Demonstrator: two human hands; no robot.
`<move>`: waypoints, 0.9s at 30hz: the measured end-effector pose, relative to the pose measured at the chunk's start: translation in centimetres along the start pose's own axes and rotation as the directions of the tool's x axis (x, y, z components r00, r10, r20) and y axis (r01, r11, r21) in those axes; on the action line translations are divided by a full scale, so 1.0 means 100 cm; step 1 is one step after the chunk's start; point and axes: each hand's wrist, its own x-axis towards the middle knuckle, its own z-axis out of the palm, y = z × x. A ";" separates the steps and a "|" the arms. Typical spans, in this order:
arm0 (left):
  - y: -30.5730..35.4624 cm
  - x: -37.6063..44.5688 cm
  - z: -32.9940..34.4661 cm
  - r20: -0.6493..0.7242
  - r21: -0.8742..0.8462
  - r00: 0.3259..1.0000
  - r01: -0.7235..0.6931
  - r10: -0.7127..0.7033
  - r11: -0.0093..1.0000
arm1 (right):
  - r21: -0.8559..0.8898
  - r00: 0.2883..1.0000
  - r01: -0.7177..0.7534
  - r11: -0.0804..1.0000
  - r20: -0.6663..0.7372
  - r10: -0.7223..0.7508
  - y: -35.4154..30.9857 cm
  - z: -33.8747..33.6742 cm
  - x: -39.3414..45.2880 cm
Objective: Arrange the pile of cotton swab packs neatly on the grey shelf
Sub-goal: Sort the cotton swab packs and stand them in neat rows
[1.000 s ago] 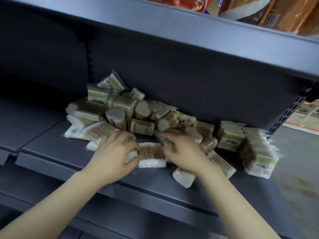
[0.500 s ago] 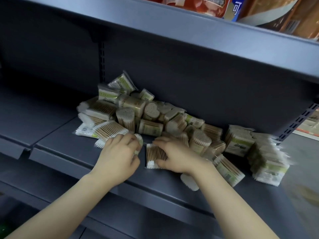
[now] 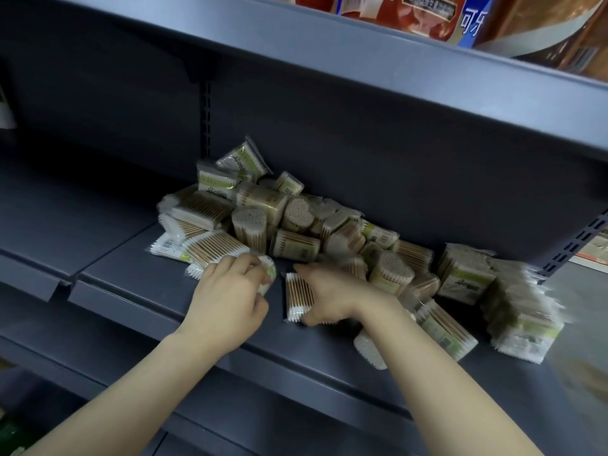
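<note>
Cotton swab packs [image 3: 296, 232]: heaped on grey shelf [image 3: 158, 284], against its back panel. My left hand [image 3: 227, 301] clutches one small pack [image 3: 268, 274]; my right hand [image 3: 332, 296] grips a flat pack [image 3: 296, 296]. Neater stack [image 3: 523, 317] far right. Red packages [image 3: 408, 11] on upper shelf [image 3: 362, 54].

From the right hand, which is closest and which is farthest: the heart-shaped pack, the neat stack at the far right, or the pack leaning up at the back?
Measured from the right hand:
1. Heart-shaped pack, just behind it in the pile.
2. Leaning pack, back left against the shelf wall.
3. Neat stack, far right end of the shelf.
</note>
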 end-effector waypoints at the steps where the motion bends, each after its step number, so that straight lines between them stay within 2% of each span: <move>1: 0.000 0.000 0.000 0.000 -0.004 1.000 0.012 -0.012 1.000 | 0.026 1.000 0.007 1.000 -0.019 -0.007 0.001 -0.001 -0.001; 8: 0.007 0.005 0.001 -0.045 -0.044 0.999 0.022 -0.024 0.999 | 0.156 0.974 0.099 0.983 -0.218 -0.064 0.009 -0.007 -0.013; 16: 0.033 0.013 0.007 -0.021 -0.090 1.000 0.002 -0.004 0.996 | 0.319 0.936 0.176 0.931 -0.347 -0.059 0.021 -0.012 -0.049; 21: 0.051 0.016 0.010 -0.014 -0.149 1.000 -0.004 0.002 0.989 | 0.310 0.888 0.196 0.930 -0.459 -0.034 0.034 -0.010 -0.072; 27: 0.080 0.021 0.009 0.053 -0.198 0.998 -0.005 0.016 0.980 | 0.375 0.857 0.195 0.906 -0.514 0.028 0.055 -0.003 -0.100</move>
